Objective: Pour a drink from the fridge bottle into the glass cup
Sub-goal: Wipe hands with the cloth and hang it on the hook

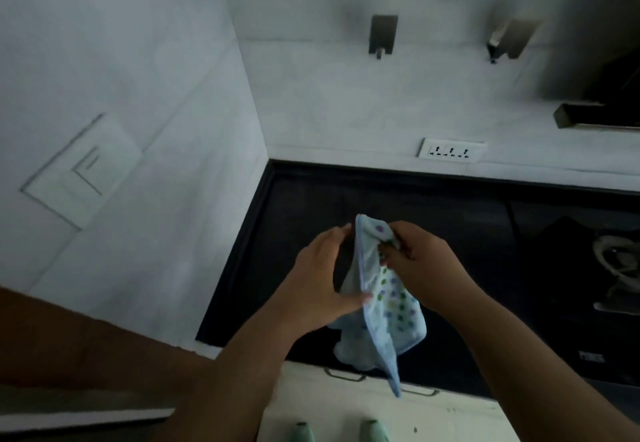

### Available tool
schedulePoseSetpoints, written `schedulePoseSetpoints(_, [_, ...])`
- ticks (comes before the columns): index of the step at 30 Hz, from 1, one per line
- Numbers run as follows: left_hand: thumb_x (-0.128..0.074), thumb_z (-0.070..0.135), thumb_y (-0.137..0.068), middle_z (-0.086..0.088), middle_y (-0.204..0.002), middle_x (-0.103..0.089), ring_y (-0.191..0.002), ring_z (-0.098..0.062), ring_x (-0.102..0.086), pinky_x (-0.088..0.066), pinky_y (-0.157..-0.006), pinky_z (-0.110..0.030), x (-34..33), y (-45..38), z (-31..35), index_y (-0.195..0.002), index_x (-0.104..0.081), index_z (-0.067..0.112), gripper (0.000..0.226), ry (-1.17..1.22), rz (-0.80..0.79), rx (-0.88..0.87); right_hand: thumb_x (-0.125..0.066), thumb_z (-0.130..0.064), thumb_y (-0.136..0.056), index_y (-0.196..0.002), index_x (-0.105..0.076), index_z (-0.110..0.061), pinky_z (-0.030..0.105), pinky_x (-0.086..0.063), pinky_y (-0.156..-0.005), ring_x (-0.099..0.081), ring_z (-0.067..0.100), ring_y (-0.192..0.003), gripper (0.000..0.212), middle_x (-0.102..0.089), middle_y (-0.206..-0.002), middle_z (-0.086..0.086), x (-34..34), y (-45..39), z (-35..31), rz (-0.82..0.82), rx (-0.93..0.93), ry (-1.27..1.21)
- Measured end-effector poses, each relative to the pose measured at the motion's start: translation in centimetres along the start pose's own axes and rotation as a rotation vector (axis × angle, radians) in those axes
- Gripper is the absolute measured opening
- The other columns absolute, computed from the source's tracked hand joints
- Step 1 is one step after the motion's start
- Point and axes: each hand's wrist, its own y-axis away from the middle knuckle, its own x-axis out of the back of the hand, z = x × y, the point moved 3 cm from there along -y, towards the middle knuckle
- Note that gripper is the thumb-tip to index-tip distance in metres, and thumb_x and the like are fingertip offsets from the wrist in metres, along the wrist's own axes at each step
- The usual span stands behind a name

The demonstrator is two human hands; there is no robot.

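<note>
Now both hands, left (320,279) and right (420,261), hold dotted cloth (388,299).

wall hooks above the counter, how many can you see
2. One metal hook sits on the back wall above the hands; the other hook is to its right, near the dark hood. More may lie outside the frame.
</note>
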Motion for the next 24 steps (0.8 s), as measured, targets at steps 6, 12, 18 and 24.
schedulePoseSetpoints(6, [-0.059, 0.044, -0.102, 0.016, -0.105, -0.072, -0.093, 0.008, -0.067, -0.059, -0.089, -0.026, -2.6, 0.9, 2.2, -0.122, -0.062, 0.036, 0.022, 0.149, 0.015, 0.039, -0.059, -0.016, -0.098, -0.118, -0.057, -0.048, 0.026, -0.058, -0.079, -0.069, 0.0, -0.088, 0.039, -0.072, -0.102, -0.016, 2.7, 3.6, -2.0, 0.072, 0.069, -0.106])
schedulePoseSetpoints(12, [-0.052, 0.018, -0.105, 0.016, -0.101, -0.068, -0.09, 0.004, -0.065, -0.046, -0.07, -0.006, -1.4, 0.2, 5.9, -0.126, -0.059, 0.034, 0.028, 0.092, 0.178, -0.161, -0.053, 0.008, -0.092, -0.124, -0.074, -0.032, 0.016, -0.055, -0.089, -0.065, -0.006, -0.096, 0.054, -0.069, -0.113, -0.016, 5.3, 7.2, -1.4, 0.251, 0.119, -0.059])
schedulePoseSetpoints(18, [-0.051, 0.006, -0.102, 0.017, -0.125, -0.067, -0.112, 0.007, -0.063, -0.053, -0.092, -0.014, -0.8, -0.1, 10.7, -0.13, -0.068, 0.035, 0.043, 0.189, 0.032, -0.348, -0.064, -0.023, -0.093, -0.12, -0.068, -0.043, 0.009, -0.048, -0.075, -0.066, -0.007, -0.092, 0.034, -0.071, -0.107, -0.019, 6.5, 12.1, -1.1, 0.358, -0.054, -0.131])
schedulePoseSetpoints(24, [-0.056, 0.007, -0.104, 0.017, -0.132, -0.067, -0.121, 0.006, -0.062, -0.055, -0.097, -0.015, -6.2, 1.7, 13.5, -0.132, -0.066, 0.04, 0.044, 0.259, -0.319, -0.458, -0.07, -0.036, -0.094, -0.124, -0.061, -0.045, 0.03, -0.059, -0.085, -0.068, 0.0, -0.096, 0.032, -0.07, -0.106, -0.019, 5.8, 19.5, 1.9, 0.579, -0.261, -0.168])
